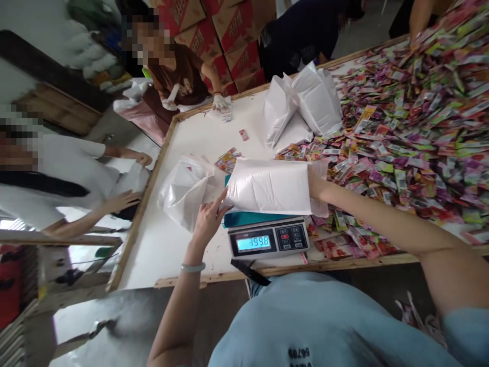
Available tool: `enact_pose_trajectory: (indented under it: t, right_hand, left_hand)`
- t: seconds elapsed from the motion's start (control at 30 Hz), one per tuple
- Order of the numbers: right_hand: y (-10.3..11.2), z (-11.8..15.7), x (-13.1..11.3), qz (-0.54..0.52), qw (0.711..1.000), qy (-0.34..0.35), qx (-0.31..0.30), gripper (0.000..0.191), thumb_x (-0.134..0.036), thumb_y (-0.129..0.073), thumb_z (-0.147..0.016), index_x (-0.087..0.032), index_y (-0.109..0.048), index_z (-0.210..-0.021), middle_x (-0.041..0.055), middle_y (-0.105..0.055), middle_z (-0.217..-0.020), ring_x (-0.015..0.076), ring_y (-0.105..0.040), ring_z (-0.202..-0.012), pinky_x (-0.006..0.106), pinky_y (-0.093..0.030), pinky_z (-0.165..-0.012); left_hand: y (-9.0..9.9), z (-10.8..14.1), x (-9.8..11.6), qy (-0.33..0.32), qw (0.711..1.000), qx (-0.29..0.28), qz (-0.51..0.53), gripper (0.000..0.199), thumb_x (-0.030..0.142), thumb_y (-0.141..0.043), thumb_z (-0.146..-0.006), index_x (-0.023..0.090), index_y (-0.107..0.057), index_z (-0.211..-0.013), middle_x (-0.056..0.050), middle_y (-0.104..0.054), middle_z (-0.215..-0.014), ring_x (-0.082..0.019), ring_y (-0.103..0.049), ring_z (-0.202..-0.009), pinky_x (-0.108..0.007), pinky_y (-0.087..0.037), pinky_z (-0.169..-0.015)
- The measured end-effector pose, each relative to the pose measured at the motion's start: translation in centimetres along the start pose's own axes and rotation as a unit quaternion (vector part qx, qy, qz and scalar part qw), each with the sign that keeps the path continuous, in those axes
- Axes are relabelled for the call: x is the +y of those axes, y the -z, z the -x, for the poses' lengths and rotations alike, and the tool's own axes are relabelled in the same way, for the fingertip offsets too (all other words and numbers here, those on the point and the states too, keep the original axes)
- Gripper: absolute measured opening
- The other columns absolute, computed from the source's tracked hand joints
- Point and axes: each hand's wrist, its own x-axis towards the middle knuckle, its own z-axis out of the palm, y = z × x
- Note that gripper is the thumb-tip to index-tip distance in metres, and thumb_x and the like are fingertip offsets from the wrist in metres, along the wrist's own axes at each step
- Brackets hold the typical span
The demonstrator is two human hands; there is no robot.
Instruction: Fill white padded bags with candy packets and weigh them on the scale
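A white padded bag [271, 186] lies on its side on a digital scale [267, 239] with a teal pan [250, 219] and a lit number display. My left hand [209, 216] grips the bag's left end, index finger and thumb at its edge. From the right, my right hand [315, 186] reaches into the bag's mouth; its fingers are hidden inside. Just left of the bag is a crumpled white plastic bag [185, 191]. Behind it lie several small colourful packets [229, 159].
A big heap of small sachets [412, 132] covers the table's right side. Filled white bags [301, 104] stand behind the scale. Across the wood-edged table [147, 250], a gloved co-worker's hand [220, 103] holds a packet. Another person's hands [128, 201] handle a bag at left.
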Motion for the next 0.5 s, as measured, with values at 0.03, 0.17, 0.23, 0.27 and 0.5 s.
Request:
enact_pose_trajectory:
  t: [0.03, 0.17, 0.23, 0.27, 0.5]
  right_hand:
    - [-0.3, 0.0, 0.3, 0.004, 1.000, -0.005, -0.004, 0.016, -0.025, -0.069, -0.078, -0.021, -0.074, -0.093, 0.0091, -0.073, -0.089, 0.0306, -0.067, -0.095, 0.046, -0.054, -0.094]
    - [1.4, 2.5, 1.5, -0.020, 1.000, -0.006, -0.007, 0.016, -0.031, -0.064, -0.084, -0.020, -0.071, -0.092, 0.0069, -0.071, -0.084, 0.0234, -0.066, -0.083, 0.035, -0.054, -0.079]
    - [3.2, 4.5, 1.7, -0.065, 0.998, -0.012, 0.013, 0.023, -0.039, -0.063, -0.086, -0.018, -0.068, -0.092, 0.0055, -0.071, -0.085, 0.0195, -0.064, -0.077, 0.031, -0.051, -0.072]
    - [4.2, 5.4, 1.7, -0.093, 0.995, -0.022, 0.028, 0.027, -0.044, -0.063, -0.086, -0.018, -0.066, -0.091, 0.0051, -0.070, -0.086, 0.0179, -0.062, -0.075, 0.029, -0.050, -0.069]
    - [9.8, 11.0, 1.9, -0.166, 0.958, -0.150, 0.181, 0.055, -0.066, -0.084, -0.067, -0.019, -0.061, -0.083, 0.0029, -0.066, -0.079, 0.0135, -0.060, -0.069, 0.028, -0.048, -0.064]
  left_hand:
    - [-0.1, 0.0, 0.2, 0.003, 1.000, 0.001, -0.001, 0.055, 0.040, -0.049, -0.108, 0.019, -0.046, -0.159, -0.006, -0.079, -0.097, -0.020, -0.070, -0.080, -0.036, -0.050, -0.091]
    - [-0.2, 0.4, -0.2, 0.018, 1.000, 0.001, -0.005, 0.053, 0.040, -0.051, -0.107, 0.020, -0.049, -0.156, -0.002, -0.073, -0.080, -0.020, -0.068, -0.077, -0.035, -0.049, -0.090]
    - [0.1, 0.8, -0.8, 0.017, 1.000, 0.020, 0.001, 0.054, 0.041, -0.053, -0.106, 0.021, -0.050, -0.156, -0.002, -0.072, -0.083, -0.021, -0.069, -0.081, -0.037, -0.049, -0.091]
    - [0.3, 1.0, -1.2, 0.018, 0.999, 0.036, 0.008, 0.054, 0.041, -0.053, -0.106, 0.020, -0.050, -0.156, -0.004, -0.073, -0.087, -0.022, -0.070, -0.085, -0.038, -0.049, -0.092]
    - [2.3, 2.6, -2.3, 0.065, 0.988, 0.133, 0.037, 0.054, 0.040, -0.052, -0.105, 0.023, -0.049, -0.156, -0.008, -0.076, -0.104, -0.027, -0.070, -0.104, -0.044, -0.047, -0.101]
